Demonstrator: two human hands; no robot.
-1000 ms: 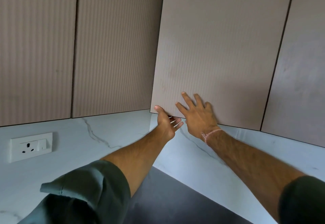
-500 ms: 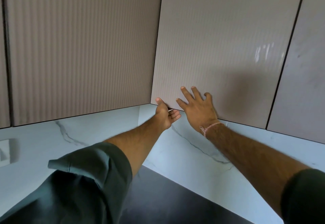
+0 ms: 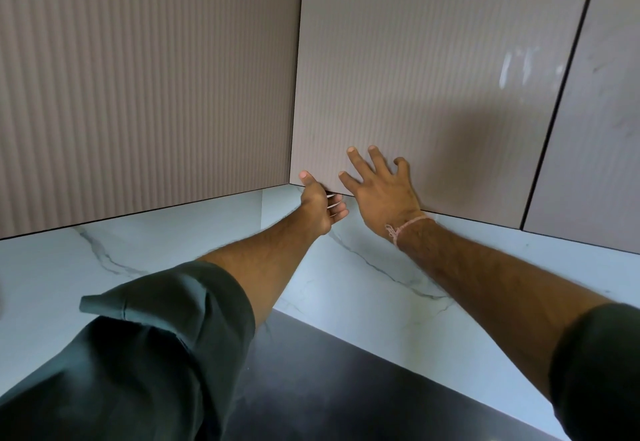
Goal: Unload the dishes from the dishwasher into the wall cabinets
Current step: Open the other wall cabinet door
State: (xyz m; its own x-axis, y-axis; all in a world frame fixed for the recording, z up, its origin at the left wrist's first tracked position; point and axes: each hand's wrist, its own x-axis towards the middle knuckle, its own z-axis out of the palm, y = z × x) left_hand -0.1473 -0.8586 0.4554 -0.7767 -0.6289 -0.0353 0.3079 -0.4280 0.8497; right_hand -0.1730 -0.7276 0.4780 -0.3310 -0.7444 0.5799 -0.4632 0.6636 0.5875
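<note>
The wall cabinets fill the upper half of the view and meet in an inside corner: a broad ribbed left door (image 3: 149, 87) runs from 9 to 12 o'clock, the finely ribbed middle door (image 3: 415, 77) from 12 to 2 o'clock, and a smoother right door (image 3: 602, 129) sits at 3 o'clock, set off by a thin dark gap. All three fronts cover their cabinets, so what is inside cannot be seen. Below their bottom edges a white veined marble backsplash (image 3: 363, 284) wraps the corner, and open room lies between that edge and the dark countertop (image 3: 346, 381) at 6 o'clock. A dark green left sleeve (image 3: 138, 364) crowds 7 o'clock, and a right sleeve (image 3: 602, 371) sits at 4 o'clock. Both bare forearms reach toward the centre. The right hand (image 3: 377, 191) lies flat on the middle door's face just above its bottom edge, fingers spread and straight. Just beside it toward 9 o'clock, the left hand (image 3: 320, 205) grips the door's lower left corner, thumb on the front and fingers curled under the edge. A pink thread (image 3: 408, 227) circles the right wrist.
</note>
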